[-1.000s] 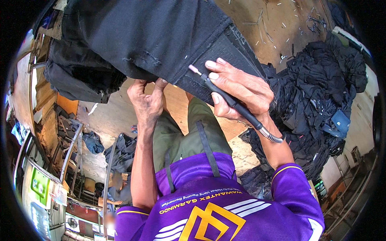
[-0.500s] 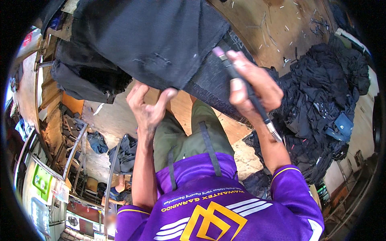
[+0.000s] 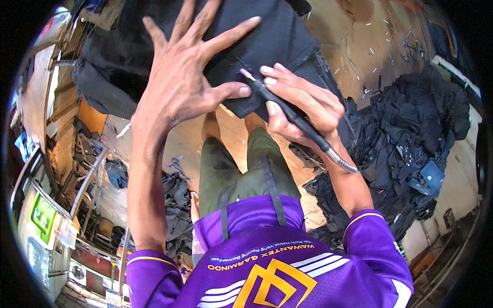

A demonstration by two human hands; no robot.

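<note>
Black garment fabric [image 3: 277, 36] lies spread out in front of me, its near corner hanging close to my knees. My left hand [image 3: 182, 79] rests on the cloth with its fingers stretched wide apart. In my right hand [image 3: 313, 102] is a slim black rotary grinder handpiece [image 3: 298, 119], gripped like a pen. A pink grinding stone [image 3: 246, 74] at its tip points at the cloth, just right of my left thumb; whether it touches is unclear. A coiled metal sleeve [image 3: 340, 161] covers the handpiece's rear end.
A large heap of dark garments [image 3: 411, 123] fills the right side. Beyond the cloth, a brown wooden surface [image 3: 354, 51] carries thread scraps. More dark clothes [image 3: 177, 205] lie on the floor to my left, beside another person's limb [image 3: 194, 208]. A green basin [image 3: 43, 215] stands far left.
My left hand has moved from the cloth's near edge up onto it and spread its fingers. My right hand has brought the handpiece left and lower. The cloth has shifted slightly.
</note>
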